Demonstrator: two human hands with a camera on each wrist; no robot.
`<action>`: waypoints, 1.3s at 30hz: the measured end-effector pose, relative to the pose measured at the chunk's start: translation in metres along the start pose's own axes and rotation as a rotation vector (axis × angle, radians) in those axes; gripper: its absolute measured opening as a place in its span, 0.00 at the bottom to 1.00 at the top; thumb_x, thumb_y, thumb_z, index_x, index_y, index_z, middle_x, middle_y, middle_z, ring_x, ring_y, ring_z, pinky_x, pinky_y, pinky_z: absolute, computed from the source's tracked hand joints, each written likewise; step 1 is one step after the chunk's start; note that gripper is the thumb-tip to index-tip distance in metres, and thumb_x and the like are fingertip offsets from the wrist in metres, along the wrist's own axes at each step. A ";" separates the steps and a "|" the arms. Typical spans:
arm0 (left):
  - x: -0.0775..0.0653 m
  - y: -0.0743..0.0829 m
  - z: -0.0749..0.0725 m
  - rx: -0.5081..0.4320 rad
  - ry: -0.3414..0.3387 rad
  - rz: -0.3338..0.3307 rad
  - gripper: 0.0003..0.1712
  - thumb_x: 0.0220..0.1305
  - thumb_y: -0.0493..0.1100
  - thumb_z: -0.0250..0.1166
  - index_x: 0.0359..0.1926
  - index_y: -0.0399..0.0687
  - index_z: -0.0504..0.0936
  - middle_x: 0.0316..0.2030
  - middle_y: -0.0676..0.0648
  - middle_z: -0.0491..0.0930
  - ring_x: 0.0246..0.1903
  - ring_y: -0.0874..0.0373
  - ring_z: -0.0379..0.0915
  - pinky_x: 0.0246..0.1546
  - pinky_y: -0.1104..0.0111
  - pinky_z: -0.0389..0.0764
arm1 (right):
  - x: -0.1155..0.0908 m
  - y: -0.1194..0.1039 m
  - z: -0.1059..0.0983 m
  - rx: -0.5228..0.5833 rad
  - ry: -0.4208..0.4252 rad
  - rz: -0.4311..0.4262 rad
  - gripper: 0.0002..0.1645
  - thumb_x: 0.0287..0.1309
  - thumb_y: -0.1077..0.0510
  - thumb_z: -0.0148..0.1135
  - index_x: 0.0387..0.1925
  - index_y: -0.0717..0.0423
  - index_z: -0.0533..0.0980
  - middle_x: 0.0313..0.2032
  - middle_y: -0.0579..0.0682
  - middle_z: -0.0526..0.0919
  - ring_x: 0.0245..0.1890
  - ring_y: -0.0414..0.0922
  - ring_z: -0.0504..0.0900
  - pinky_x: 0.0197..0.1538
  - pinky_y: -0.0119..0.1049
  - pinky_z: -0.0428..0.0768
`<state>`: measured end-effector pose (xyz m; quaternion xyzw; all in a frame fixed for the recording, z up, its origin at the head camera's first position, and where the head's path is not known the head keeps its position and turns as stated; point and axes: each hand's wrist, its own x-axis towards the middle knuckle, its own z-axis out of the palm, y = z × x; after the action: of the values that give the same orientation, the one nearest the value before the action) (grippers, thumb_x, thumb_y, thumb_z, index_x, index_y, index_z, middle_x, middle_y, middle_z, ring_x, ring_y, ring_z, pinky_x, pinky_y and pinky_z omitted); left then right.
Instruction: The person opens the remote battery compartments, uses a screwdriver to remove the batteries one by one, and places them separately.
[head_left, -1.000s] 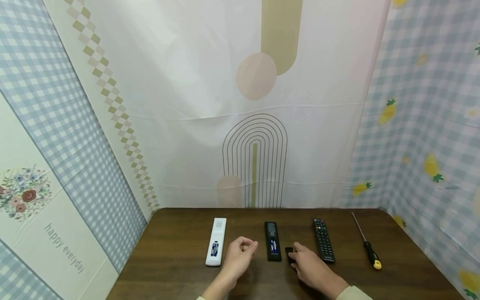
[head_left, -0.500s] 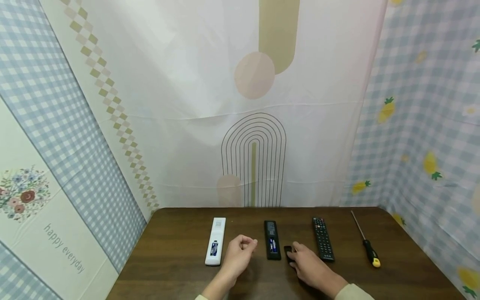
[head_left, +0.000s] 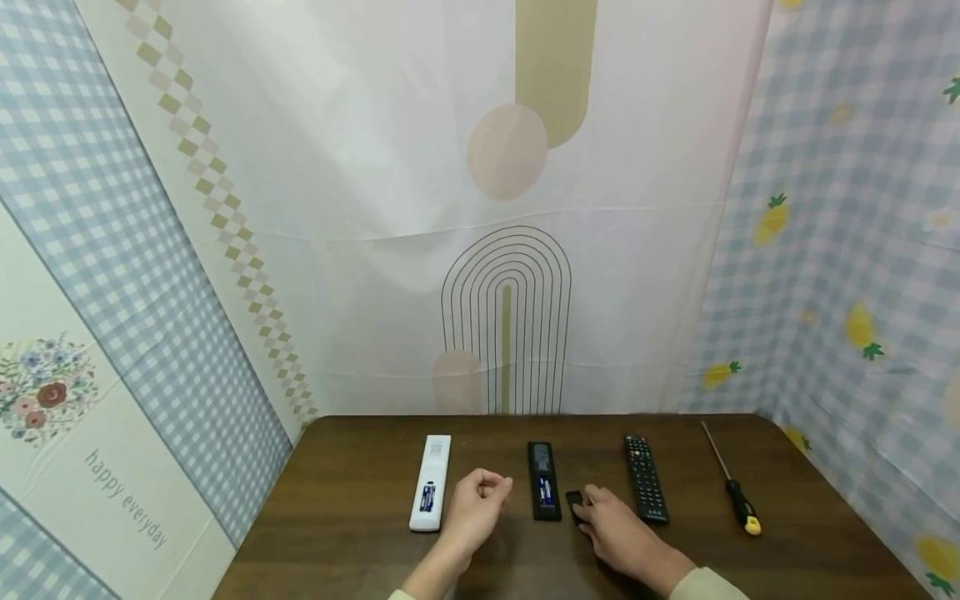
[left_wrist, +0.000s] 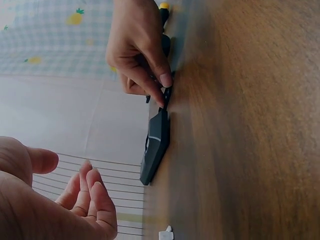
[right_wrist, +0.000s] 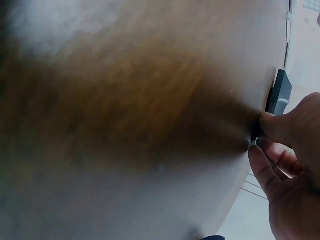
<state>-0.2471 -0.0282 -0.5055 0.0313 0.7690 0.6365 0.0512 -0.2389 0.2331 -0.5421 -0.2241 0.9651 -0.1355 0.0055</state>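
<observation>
My right hand (head_left: 624, 533) pinches a small black battery cover (head_left: 574, 499) at the table, just right of a black remote (head_left: 543, 467). That remote lies back up, its compartment uncovered with blue batteries (head_left: 546, 492) inside. In the right wrist view, thumb and fingers hold the cover (right_wrist: 256, 131) by its edges; the fingers partly hide it. My left hand (head_left: 474, 512) hovers between the black remote and a white remote (head_left: 431, 458), fingers loosely bent and holding nothing. Blue batteries (head_left: 427, 497) also show in the white remote's uncovered compartment.
Right of my right hand, another black remote (head_left: 647, 479) lies with its buttons up. Farther right is a screwdriver (head_left: 742, 504) with a black and yellow handle. Behind the brown wooden table (head_left: 337, 500) hangs a patterned cloth (head_left: 375, 317).
My right hand and the battery cover have shifted slightly left, nearer the middle black remote. The left hand stays about where it was.
</observation>
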 end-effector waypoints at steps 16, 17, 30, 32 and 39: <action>0.003 -0.002 -0.003 -0.017 0.000 -0.004 0.15 0.75 0.48 0.67 0.49 0.39 0.82 0.37 0.43 0.87 0.36 0.55 0.82 0.33 0.68 0.77 | 0.000 0.000 0.000 -0.027 -0.001 0.020 0.20 0.68 0.63 0.69 0.59 0.61 0.85 0.40 0.43 0.78 0.36 0.36 0.70 0.37 0.35 0.75; 0.003 -0.001 -0.003 -0.019 -0.001 -0.006 0.15 0.75 0.48 0.67 0.49 0.39 0.81 0.37 0.43 0.87 0.36 0.54 0.82 0.33 0.68 0.77 | 0.000 0.000 -0.001 -0.025 0.000 0.019 0.20 0.68 0.63 0.69 0.60 0.61 0.85 0.40 0.43 0.78 0.35 0.36 0.70 0.37 0.34 0.75; 0.006 -0.003 -0.001 -0.006 0.011 -0.010 0.15 0.75 0.48 0.67 0.48 0.40 0.82 0.38 0.40 0.88 0.37 0.53 0.83 0.36 0.66 0.78 | -0.008 0.000 -0.009 0.211 -0.002 0.103 0.23 0.71 0.65 0.65 0.65 0.60 0.80 0.37 0.44 0.72 0.29 0.34 0.66 0.31 0.32 0.70; 0.006 -0.003 -0.001 -0.013 0.010 -0.013 0.14 0.75 0.48 0.67 0.47 0.39 0.81 0.37 0.40 0.87 0.37 0.53 0.82 0.36 0.66 0.78 | -0.010 -0.001 -0.012 0.242 0.008 0.136 0.22 0.72 0.64 0.65 0.65 0.60 0.81 0.38 0.44 0.72 0.28 0.33 0.68 0.30 0.32 0.71; 0.006 -0.004 -0.004 -0.026 0.004 -0.022 0.15 0.76 0.48 0.67 0.49 0.39 0.81 0.38 0.41 0.88 0.38 0.52 0.84 0.38 0.66 0.80 | -0.023 0.002 -0.020 0.241 0.091 0.187 0.17 0.73 0.60 0.65 0.60 0.56 0.83 0.38 0.42 0.74 0.28 0.32 0.68 0.30 0.30 0.71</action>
<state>-0.2534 -0.0323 -0.5090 0.0211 0.7609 0.6460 0.0571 -0.2204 0.2505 -0.5247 -0.1244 0.9578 -0.2589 0.0013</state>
